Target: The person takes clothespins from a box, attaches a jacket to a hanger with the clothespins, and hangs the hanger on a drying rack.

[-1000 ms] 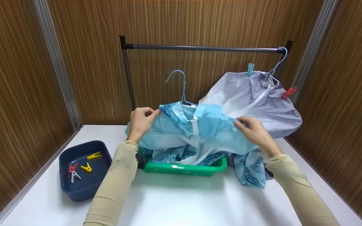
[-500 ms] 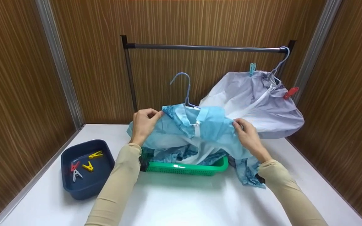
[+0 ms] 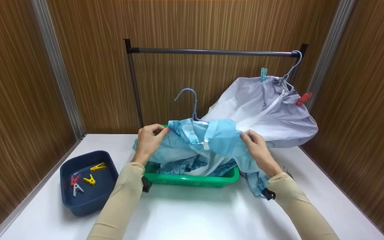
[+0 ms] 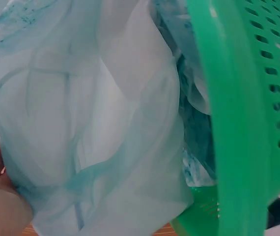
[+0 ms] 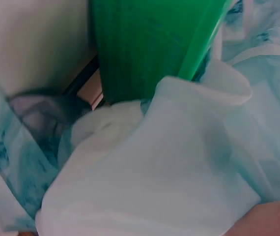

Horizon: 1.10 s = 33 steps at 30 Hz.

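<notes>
A light blue, thin zip-up jacket (image 3: 223, 136) hangs between both hands over a green basket (image 3: 192, 180). A blue hanger (image 3: 194, 103) sits inside it, its hook standing up out of the collar. My left hand (image 3: 148, 143) pinches the shoulder on the left between thumb and fingers. On the other shoulder, my right hand (image 3: 259, 151) grips the fabric the same way. The jacket's pale cloth (image 4: 105, 123) fills much of the left wrist view. In the right wrist view, a fold of cloth (image 5: 169, 167) covers most of that hand. One sleeve droops past the basket's right end.
Behind stands a dark rack with a horizontal rail (image 3: 212, 52). At its right end hangs a pale lilac jacket (image 3: 262, 110), with a teal clothespin (image 3: 263, 74) and a red clothespin (image 3: 303, 99). At left, a navy tub (image 3: 88, 200) holds several clothespins.
Both hands have lowered the blue jacket with its hanger toward the basket. My right hand has come inward to the left, and the drooping sleeve has shifted with it.
</notes>
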Each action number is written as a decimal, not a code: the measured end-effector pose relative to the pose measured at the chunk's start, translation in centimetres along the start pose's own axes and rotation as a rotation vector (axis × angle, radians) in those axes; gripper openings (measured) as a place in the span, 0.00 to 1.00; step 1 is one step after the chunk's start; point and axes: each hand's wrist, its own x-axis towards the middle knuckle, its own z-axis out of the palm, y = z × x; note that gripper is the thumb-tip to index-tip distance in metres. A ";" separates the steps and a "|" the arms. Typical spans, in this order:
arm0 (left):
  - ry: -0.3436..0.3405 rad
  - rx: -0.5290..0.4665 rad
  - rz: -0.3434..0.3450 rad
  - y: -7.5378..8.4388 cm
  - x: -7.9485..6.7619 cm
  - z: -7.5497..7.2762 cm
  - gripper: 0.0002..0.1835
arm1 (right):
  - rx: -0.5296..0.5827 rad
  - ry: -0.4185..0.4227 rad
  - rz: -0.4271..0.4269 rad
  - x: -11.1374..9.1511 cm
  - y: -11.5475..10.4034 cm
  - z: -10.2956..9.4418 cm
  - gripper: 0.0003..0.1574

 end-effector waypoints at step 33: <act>-0.096 0.416 -0.250 -5.6 -4.1 -10.8 0.16 | 0.098 0.150 0.015 -0.8 0.5 0.1 0.19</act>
